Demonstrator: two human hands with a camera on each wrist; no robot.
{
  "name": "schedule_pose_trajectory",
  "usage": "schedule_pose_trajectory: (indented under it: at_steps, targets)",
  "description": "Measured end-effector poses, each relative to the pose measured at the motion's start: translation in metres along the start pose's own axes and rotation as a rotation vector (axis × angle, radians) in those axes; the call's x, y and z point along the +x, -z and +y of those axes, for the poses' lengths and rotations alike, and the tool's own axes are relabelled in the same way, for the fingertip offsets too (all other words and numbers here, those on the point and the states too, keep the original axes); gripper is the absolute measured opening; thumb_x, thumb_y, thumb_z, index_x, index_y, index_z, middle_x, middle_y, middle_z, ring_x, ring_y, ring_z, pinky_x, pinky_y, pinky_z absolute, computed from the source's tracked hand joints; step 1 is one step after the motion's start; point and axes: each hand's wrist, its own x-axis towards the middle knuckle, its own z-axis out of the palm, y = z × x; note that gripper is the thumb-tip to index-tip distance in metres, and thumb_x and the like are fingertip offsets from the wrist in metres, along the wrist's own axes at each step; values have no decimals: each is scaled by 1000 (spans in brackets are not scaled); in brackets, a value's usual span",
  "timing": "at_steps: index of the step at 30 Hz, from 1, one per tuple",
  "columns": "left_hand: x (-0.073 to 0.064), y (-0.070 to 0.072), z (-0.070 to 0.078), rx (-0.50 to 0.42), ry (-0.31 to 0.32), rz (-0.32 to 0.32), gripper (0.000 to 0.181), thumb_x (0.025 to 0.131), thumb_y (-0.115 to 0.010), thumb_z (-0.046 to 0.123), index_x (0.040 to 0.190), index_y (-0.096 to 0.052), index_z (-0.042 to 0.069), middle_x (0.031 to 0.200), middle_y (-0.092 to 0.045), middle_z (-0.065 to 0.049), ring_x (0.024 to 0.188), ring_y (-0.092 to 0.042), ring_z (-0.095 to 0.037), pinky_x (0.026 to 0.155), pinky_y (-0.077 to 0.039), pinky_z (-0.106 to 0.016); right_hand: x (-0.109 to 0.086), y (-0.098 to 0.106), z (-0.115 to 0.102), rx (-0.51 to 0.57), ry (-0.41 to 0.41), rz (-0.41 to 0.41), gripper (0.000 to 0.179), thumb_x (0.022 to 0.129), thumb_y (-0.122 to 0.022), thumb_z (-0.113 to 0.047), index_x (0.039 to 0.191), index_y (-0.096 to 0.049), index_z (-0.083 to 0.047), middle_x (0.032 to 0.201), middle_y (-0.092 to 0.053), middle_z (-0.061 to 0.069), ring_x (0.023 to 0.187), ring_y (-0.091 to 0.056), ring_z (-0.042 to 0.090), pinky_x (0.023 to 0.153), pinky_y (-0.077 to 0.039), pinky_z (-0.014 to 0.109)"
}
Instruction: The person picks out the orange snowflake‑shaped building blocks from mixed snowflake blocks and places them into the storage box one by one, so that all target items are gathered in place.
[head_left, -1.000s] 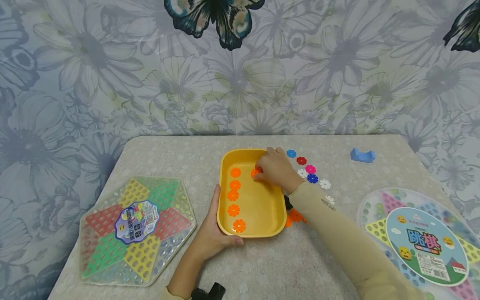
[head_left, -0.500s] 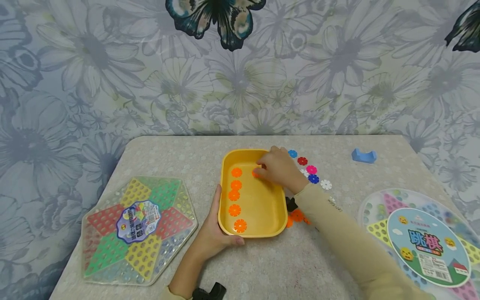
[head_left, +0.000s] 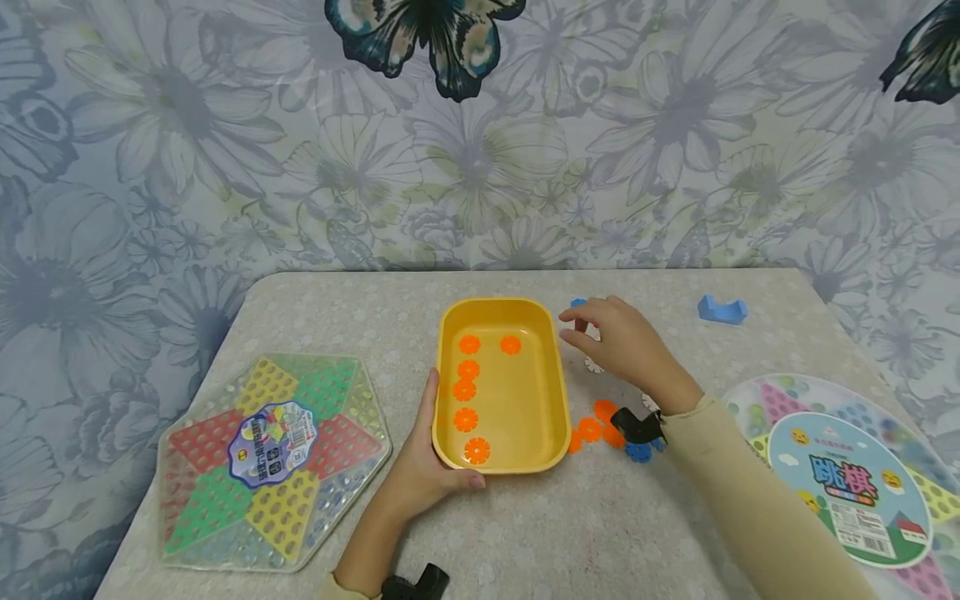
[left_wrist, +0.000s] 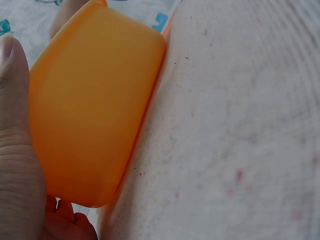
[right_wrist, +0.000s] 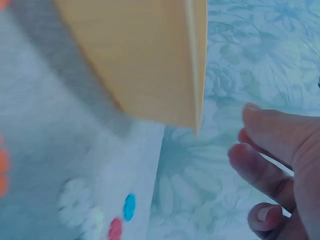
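Note:
A yellow tray (head_left: 536,421) sits mid-table, with orange flower-shaped discs in a column along its left side and a single orange disc (head_left: 511,345) at its upper right. My left hand (head_left: 423,475) grips the tray's near left corner, thumb at the front edge and fingers along the side. The left wrist view shows that thumb against the tray's outer wall (left_wrist: 100,100). Beyond the tray's right rim hovers my right hand (head_left: 630,350), fingers loosely bent with a gap between thumb and forefinger. Nothing shows between those fingertips in the right wrist view.
Loose orange discs (head_left: 590,429) and blue discs (head_left: 638,452) lie right of the tray. White discs (right_wrist: 75,202) and others are partly under the right hand. Chinese checkers sets stand left (head_left: 273,462) and right (head_left: 851,492). A small blue holder (head_left: 722,310) lies at the back.
My right hand has let go of the orange disc at the tray's upper right and moved out to the right, past the rim. The left hand and tray have stayed put.

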Motion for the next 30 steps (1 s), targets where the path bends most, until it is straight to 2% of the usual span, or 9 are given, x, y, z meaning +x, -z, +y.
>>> schedule_pose_trajectory:
  at_steps: [3,8,13,21,30]
  targets:
    - [0,1,0,3,-10,0,143,59,-91,55,160,9,31,169,-5,-1,150,-26,-28,110,-28,-11,-16,-2,8,11,-41,-36,30,93,-71,-28,119,-71,-14,91,-67,-2,85,-56,21,78,-48,36]
    - [1,2,0,15,2,5,143,59,-90,56,159,9,31,169,-5,1,151,-25,-26,111,-28,-12,-41,-13,22,11,-100,-137,31,92,-72,-28,119,-72,-13,91,-68,-4,89,-59,21,81,-52,40]
    - [2,2,0,14,9,5,143,58,-92,54,159,8,34,169,-6,2,152,-23,-25,111,-26,-10,-61,-23,33,-6,-99,-205,33,90,-74,-28,117,-73,-10,94,-69,-3,88,-60,18,82,-53,41]
    - [0,1,0,28,2,1,143,59,-90,57,159,9,33,169,-5,1,152,-24,-27,112,-26,-13,-77,-31,44,25,-96,-198,24,87,-77,-23,107,-75,-11,103,-71,1,92,-63,19,86,-55,44]
    - [0,0,-1,7,-17,-5,143,59,-90,56,159,9,31,169,-6,-2,151,-25,-28,111,-28,-12,-79,-33,47,56,-116,-165,19,88,-75,-19,106,-73,-14,99,-68,0,92,-60,18,87,-53,44]
